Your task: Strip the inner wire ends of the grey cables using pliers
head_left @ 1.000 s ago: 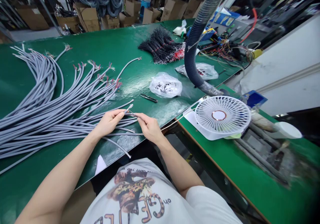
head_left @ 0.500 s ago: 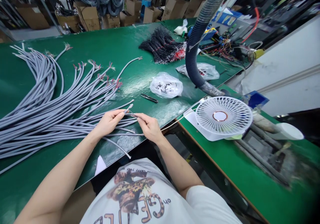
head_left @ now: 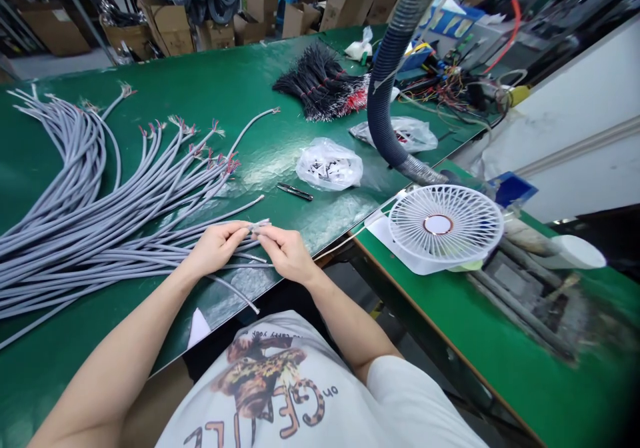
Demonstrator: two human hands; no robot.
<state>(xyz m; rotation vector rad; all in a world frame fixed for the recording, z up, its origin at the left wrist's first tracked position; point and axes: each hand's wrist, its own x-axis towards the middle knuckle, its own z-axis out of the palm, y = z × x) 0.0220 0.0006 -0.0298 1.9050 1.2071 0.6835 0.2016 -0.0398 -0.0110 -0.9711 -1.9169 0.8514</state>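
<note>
My left hand (head_left: pixel 216 246) pinches the end of a grey cable (head_left: pixel 250 227) just above the green table (head_left: pixel 250 88). My right hand (head_left: pixel 285 251) is closed too, its fingertips meeting the same cable tip from the right. A large fan of grey cables (head_left: pixel 90 201) with stripped red and blue ends spreads over the table to the left of my hands. Small black tweezers (head_left: pixel 295 192) lie beyond my right hand, beside a clear plastic bag of small parts (head_left: pixel 329 165).
A white desk fan (head_left: pixel 445 227) lies on the lower green bench at right. A ribbed grey hose (head_left: pixel 387 81) hangs down behind it. A bundle of black wires (head_left: pixel 320 88), a second plastic bag (head_left: pixel 407 133) and tangled coloured wires (head_left: pixel 450 95) lie farther back. Cardboard boxes line the far edge.
My right hand has moved left, closing the gap to my left hand at the cable tip. The view has shifted slightly.
</note>
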